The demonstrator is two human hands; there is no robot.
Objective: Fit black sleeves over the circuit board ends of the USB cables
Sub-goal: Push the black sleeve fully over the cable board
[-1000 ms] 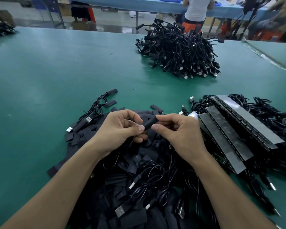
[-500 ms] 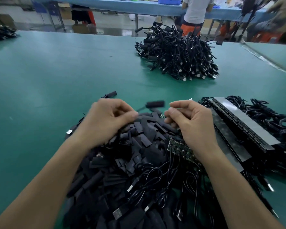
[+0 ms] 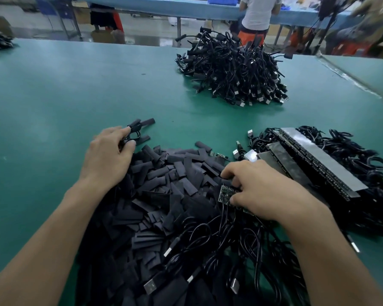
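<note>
My left hand (image 3: 107,157) sits at the far-left edge of the sleeve pile (image 3: 177,171), finger and thumb curled around a coiled cable (image 3: 132,134) that lies on the green worktop (image 3: 53,96). My right hand (image 3: 268,191) is down at the right edge of the pile, thumb and fingertips pinching a green circuit board (image 3: 224,192). That board is bare, with no sleeve on it yet.

The big risk is the tangle. The board's leads run straight down into the loose USB cables (image 3: 208,239) in front of me, and a sharp lift could drag several of them up with it, or strain the wire where it meets the board. My pinch is only on the board's near edge, so a snag could also twist it out of my grip.

The sleeves lie flat and overlapping, so I could easily pick up two at once, or one pressed shut that won't open over the board's corners.

The taped strips of boards (image 3: 318,164) lie just beside my right wrist, and a careless sweep could knock them. The far heap of cables (image 3: 230,71) is well clear.

As for writing, I can read none. The board shows tiny marks, too small to make out, and nothing in view carries a readable brand or label.
</note>
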